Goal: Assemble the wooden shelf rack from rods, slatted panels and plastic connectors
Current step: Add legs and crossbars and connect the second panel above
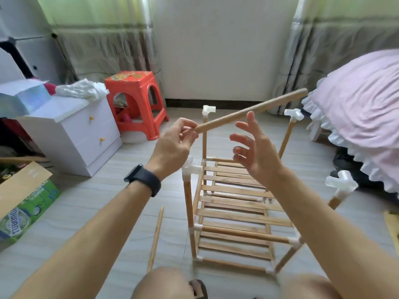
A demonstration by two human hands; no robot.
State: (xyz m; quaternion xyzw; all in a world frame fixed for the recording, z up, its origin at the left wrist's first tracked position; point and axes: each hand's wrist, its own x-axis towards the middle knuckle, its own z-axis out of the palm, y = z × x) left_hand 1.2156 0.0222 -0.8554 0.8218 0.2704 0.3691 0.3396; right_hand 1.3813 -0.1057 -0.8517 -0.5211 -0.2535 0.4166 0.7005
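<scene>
A person's left hand (172,143) pinches one end of a wooden rod (248,112), held slanting above the half-built shelf rack (233,212) on the tiled floor (112,203). The right hand (254,147) hovers open just beside the rod, fingers spread. White plastic connectors (208,110) cap the rack's uprights; a second rod (156,236) lies to its left

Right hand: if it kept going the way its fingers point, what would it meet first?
Probably the wooden rod pinched at its near end by the left hand; the right hand, fingers open, points left toward it. Depth is unclear, so they might pass under and reach that hand.
</scene>
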